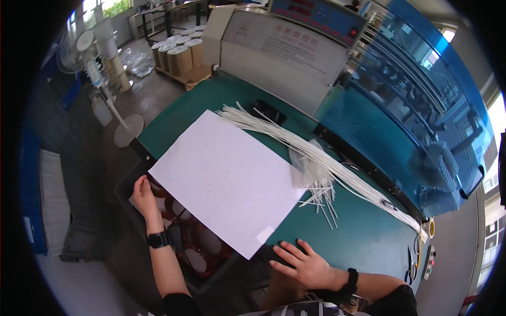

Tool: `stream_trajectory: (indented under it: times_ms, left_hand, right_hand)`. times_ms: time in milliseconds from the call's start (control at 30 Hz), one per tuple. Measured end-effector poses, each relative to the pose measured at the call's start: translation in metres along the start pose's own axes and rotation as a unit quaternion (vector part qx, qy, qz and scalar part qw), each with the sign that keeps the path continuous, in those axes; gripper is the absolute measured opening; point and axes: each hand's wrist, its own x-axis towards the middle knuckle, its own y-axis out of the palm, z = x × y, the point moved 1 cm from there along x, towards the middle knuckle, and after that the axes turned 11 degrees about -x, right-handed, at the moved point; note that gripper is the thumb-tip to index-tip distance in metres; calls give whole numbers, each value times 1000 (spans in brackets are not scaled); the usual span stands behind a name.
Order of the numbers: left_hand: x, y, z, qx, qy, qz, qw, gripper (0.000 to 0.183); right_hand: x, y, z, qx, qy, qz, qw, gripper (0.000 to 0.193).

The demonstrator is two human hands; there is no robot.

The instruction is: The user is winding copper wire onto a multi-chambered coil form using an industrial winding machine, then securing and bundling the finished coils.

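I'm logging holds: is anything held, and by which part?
The right hand holds nothing, spread open on the table. Whether the left hand holds anything is unclear; it is near the left corner of the sheet.

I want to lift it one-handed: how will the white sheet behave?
The white sheet is probably fairly stiff, as it lies flat without visible sag. Looking thin, it is likely light for its breadth.

Sheet (226, 179) on table (363, 226); tubes (316, 152) behind it, running right; crate (217, 278) front-left; machine (284, 58) at back.
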Motion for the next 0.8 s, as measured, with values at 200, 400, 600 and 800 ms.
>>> stream_trajectory:
  times_ms: [200, 400, 600, 800]
  left_hand:
    - [-244, 83, -309, -186, 126, 503, 834, 16]
    - [-404, 119, -434, -415, 569, 421, 572, 9]
    - [-452, 111, -484, -293, 468, 623, 554, 6]
    - [-453, 162, -488, -380, 458, 570, 567, 10]
  right_hand:
    - [-67, -4, -5, 131, 164, -234, 949, 60]
    - [-238, -12, -54, 113, 422, -325, 839, 40]
    - [-456, -13, -132, 5, 635, -289, 717, 39]
    - [-499, 1, -239, 139, 670, -398, 611, 76]
